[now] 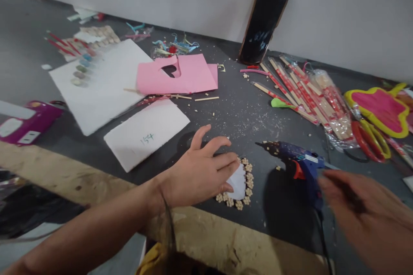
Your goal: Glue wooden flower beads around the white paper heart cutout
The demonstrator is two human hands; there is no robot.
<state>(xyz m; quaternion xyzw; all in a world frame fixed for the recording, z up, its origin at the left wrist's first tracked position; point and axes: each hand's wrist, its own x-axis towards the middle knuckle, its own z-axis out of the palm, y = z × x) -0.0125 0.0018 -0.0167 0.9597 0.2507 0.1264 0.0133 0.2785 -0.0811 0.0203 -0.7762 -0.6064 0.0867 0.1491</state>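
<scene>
Lying on the dark grey desk [200,116], a white paper piece edged with beige flower shapes [238,182] is partly hidden by the left hand [206,172], its grip spread. The blurred right hand [368,210] is seen at the blue glue gun [308,167], its grip unclear; the nozzle is aimed leftward, the barrel roughly crosswise. "154" is written on a white rectangular block [135,148], near folded pink card [193,73].
</scene>
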